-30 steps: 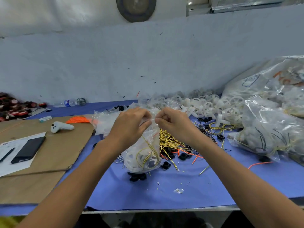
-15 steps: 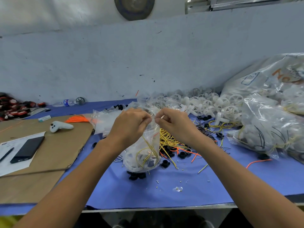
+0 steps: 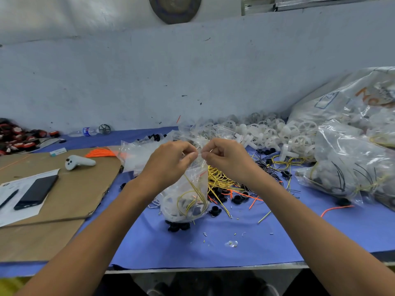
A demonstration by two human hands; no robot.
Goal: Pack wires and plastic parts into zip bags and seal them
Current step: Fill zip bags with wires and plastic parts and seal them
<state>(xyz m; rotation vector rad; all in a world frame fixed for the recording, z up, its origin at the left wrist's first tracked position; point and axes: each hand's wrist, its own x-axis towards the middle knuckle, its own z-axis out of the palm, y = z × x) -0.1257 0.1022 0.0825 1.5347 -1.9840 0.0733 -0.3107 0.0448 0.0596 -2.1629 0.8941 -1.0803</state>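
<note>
Zip bag (image 3: 188, 197) upright on blue bench (image 3: 213, 248), yellow wire and plastic parts inside. Left hand (image 3: 171, 161) and right hand (image 3: 226, 159) meet at the bag's top edge, fingers (image 3: 191, 155) pinching it. Loose yellow wires (image 3: 220, 176) heaped just right of the bag.

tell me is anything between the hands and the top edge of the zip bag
Nothing visible. The left hand and right hand both pinch the top of the zip bag directly, side by side.
</note>
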